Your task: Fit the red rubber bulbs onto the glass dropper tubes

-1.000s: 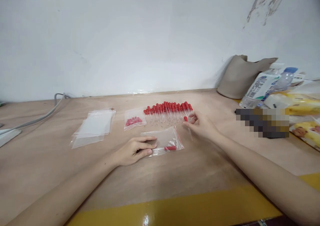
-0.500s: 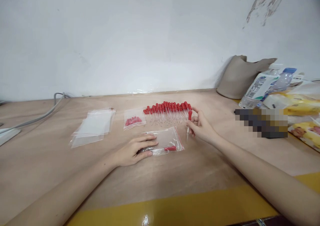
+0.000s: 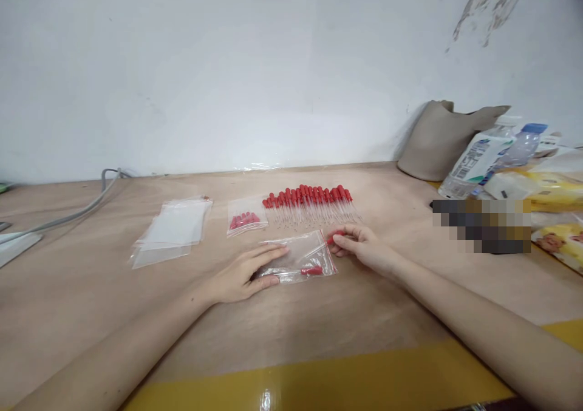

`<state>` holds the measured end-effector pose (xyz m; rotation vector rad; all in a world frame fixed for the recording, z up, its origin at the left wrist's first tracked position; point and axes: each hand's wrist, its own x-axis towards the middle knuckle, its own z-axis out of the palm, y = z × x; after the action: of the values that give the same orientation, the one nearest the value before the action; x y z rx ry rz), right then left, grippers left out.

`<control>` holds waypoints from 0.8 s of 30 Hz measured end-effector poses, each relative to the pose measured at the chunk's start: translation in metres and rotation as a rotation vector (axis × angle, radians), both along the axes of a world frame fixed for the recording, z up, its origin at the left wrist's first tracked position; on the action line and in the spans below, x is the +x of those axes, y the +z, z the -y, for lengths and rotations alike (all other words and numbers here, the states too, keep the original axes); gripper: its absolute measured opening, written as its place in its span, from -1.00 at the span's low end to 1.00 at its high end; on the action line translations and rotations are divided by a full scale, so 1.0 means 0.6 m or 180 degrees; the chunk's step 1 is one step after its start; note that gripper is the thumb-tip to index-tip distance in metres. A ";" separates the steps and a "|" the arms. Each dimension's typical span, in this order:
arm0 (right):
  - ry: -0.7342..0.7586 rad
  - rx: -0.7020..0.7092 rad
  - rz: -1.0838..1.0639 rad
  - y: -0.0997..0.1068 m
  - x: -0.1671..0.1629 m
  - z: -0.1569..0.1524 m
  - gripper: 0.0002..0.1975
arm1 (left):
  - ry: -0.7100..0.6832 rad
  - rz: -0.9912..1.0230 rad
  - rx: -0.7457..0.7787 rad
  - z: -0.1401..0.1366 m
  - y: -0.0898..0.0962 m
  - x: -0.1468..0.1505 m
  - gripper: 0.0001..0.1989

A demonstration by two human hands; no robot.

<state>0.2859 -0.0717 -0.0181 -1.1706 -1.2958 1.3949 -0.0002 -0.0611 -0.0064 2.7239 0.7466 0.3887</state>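
Note:
My right hand (image 3: 357, 244) pinches a dropper (image 3: 336, 237) by its red rubber bulb. The dropper's clear tube points left into the mouth of a zip bag (image 3: 294, 247) lying flat on the table. One dropper with a red bulb (image 3: 312, 271) lies inside this bag along its near side. My left hand (image 3: 255, 269) rests on the bag's left part, fingers stretched out and apart. Behind the bag, a row of droppers (image 3: 310, 195) lies side by side, red bulbs away from me. Left of the row is a filled zip bag (image 3: 246, 217) with several droppers.
A stack of flat zip bags (image 3: 175, 223) lies on the left. Grey cables (image 3: 86, 204) run along the far left. At the right stand a grey-brown container (image 3: 428, 141), a tilted bottle (image 3: 478, 156) and yellow packets (image 3: 560, 241), near a blurred-out dark object (image 3: 483, 226).
My right hand has moved left and nearer, from beside the row to the bag's mouth. The dropper in it has turned from upright to nearly level, its tube entering the bag.

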 end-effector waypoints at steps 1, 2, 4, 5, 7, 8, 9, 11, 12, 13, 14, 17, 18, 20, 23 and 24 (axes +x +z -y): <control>0.0209 0.0017 0.0289 0.001 0.009 -0.002 -0.77 | 0.0005 -0.0001 0.0008 0.000 0.001 0.000 -0.48; 0.0430 0.0043 0.0532 0.002 0.018 -0.004 -0.75 | 0.0006 0.0001 0.0012 0.001 0.001 0.001 -0.48; 0.0764 0.0175 0.0840 0.004 0.029 -0.007 -0.72 | 0.0002 0.0001 0.0010 0.001 0.001 0.001 -0.48; 0.0839 0.0287 0.0929 0.004 0.031 -0.007 -0.72 | -0.0004 -0.0001 0.0008 0.000 0.001 0.001 -0.48; 0.0863 0.0549 0.1055 0.006 0.025 -0.004 -0.74 | -0.0009 -0.0009 0.0016 0.000 0.000 0.000 -0.47; 0.0842 0.0656 0.1084 0.007 0.018 -0.002 -0.75 | -0.0005 -0.0007 0.0026 -0.001 -0.001 0.000 -0.47; 0.0829 0.0718 0.1082 0.007 0.010 0.001 -0.77 | -0.0001 0.0000 0.0038 -0.001 -0.001 0.000 -0.47; 0.0823 0.0702 0.0957 0.005 -0.008 0.007 -0.77 | -0.0005 0.0015 0.0054 -0.002 -0.003 0.001 -0.48; 0.0780 0.0653 0.0842 0.003 -0.017 0.009 -0.76 | -0.0007 0.0023 0.0058 -0.002 -0.003 0.001 -0.48; 0.0696 0.0600 0.0725 0.001 -0.024 0.010 -0.74 | -0.0012 0.0027 0.0057 -0.002 -0.003 0.001 -0.48; 0.0581 0.0560 0.0625 -0.002 -0.030 0.010 -0.73 | -0.0015 0.0028 0.0055 -0.002 -0.003 0.001 -0.48; 0.0289 0.0536 0.0499 -0.013 -0.039 0.007 -0.70 | -0.0013 0.0020 0.0056 -0.002 -0.002 0.001 -0.48; 0.0260 0.0528 0.0526 -0.016 -0.039 0.006 -0.70 | -0.0013 0.0015 0.0057 -0.002 -0.002 0.001 -0.48; 0.0217 0.0557 0.0684 -0.023 -0.036 0.002 -0.72 | -0.0012 0.0006 0.0060 -0.002 -0.001 0.001 -0.49; 0.0043 0.0764 0.1173 -0.029 -0.033 0.000 -0.75 | -0.0008 -0.0005 0.0041 -0.002 0.000 0.002 -0.50; -0.0032 0.0868 0.1365 -0.030 -0.033 0.000 -0.74 | -0.0007 -0.0007 0.0035 -0.002 0.000 0.002 -0.51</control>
<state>0.2660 -0.0717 -0.0359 -1.3236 -1.7133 0.9468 0.0011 -0.0598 -0.0065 2.7354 0.7443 0.3903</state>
